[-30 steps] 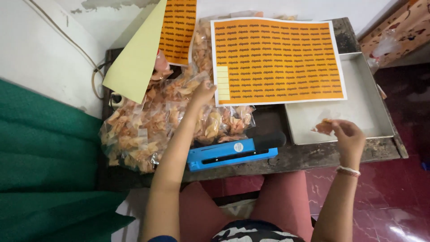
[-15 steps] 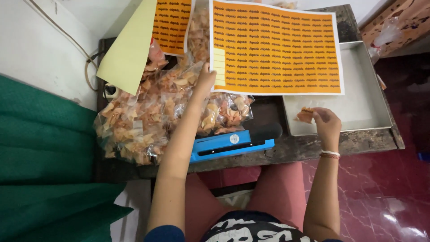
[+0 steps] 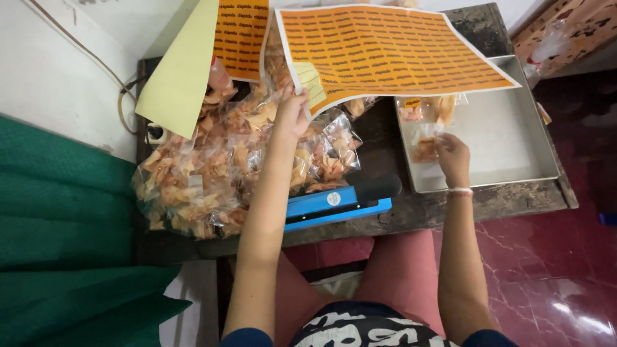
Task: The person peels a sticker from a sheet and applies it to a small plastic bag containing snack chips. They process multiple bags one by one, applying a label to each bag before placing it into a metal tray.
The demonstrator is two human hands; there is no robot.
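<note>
Scuffed white wall (image 3: 58, 83); dark worn table (image 3: 495, 202); glossy maroon floor (image 3: 553, 276); green cloth (image 3: 64, 257) at left

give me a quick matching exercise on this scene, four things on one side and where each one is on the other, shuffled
Things:
1. orange sticker sheet
2. small snack packet
3. blue sealer
4. pile of snack bags

Places:
A. at the table's near edge, between the arms
B. lifted at its corner by the left hand
C. on the left part of the table
D. in the right hand, over the metal tray

Pairs: 1-B, 2-D, 3-A, 4-C
</note>
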